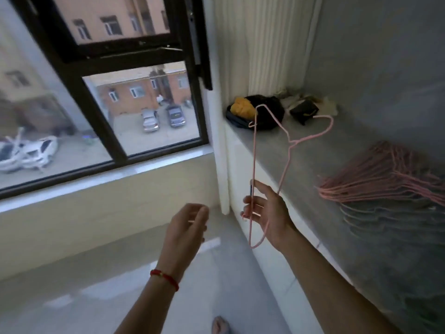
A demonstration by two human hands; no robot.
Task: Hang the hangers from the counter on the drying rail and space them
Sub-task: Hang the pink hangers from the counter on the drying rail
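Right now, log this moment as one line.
right hand: holds pink hanger | left hand: free | hanger pile: on counter | rail: unseen

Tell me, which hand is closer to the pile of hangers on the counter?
Right. The right hand, holding one pink hanger, is just beside the pile of hangers. The left hand is farther away, toward the window.

one pink hanger (pixel 253 165) held up, one stack of pink hangers (pixel 375 179) at three o'clock on the tabletop (pixel 313 150), too many to count; two hands: left hand (pixel 187 227), right hand (pixel 267 210).
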